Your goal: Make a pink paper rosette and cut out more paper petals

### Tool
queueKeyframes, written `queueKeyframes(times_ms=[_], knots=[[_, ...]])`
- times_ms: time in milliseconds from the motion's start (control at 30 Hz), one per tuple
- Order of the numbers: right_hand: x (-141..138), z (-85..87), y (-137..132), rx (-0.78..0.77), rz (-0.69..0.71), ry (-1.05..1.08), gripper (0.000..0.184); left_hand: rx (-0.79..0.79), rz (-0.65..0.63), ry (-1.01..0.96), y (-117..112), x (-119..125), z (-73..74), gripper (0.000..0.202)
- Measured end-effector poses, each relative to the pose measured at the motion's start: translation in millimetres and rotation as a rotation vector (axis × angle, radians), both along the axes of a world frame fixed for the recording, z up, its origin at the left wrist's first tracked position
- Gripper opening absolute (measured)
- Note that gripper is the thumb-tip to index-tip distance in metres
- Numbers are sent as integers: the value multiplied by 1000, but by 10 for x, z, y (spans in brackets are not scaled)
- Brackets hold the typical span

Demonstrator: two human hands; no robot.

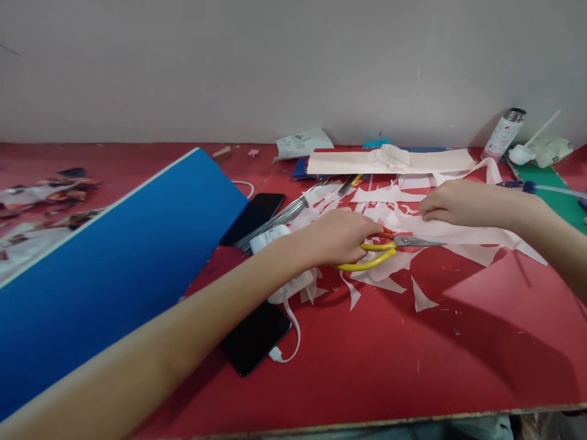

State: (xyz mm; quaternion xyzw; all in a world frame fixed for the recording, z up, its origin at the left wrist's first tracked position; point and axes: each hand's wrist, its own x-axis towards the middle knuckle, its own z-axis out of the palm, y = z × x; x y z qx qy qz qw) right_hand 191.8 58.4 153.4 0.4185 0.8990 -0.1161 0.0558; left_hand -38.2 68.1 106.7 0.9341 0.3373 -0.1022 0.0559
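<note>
Left grip [337,238] clamped on yellow-handled scissors [367,263]. Blades rest on pale pink paper strip [463,233], just beside right grip [458,203], which lies open, pressing the strip against red tabletop [481,342].

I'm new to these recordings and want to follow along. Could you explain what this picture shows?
This picture comes from a camera worn on a person's head, looking forward and down at their two bare hands. The left hand holds yellow-handled scissors. The right hand rests on pale pink paper. Paper scraps lie on the red table, near a blue board, two black phones and a paper flower.
</note>
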Motion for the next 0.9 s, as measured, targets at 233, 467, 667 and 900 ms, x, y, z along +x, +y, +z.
queueKeyframes(times_ms=[233,467,667,900], knots=[[18,-11,29,-44,-6,6,30,-12,-24,-88,12,68,-95,41],[28,-17,32,-33,-20,-2,28,66,-3,-10,-15,121,-72,35],[22,-15,33,-10,-6,3,28,66,-22,-7,-44,148,-51,34],[23,-14,36,-8,-7,4,29,93,-33,-20,-40,165,-62,36]])
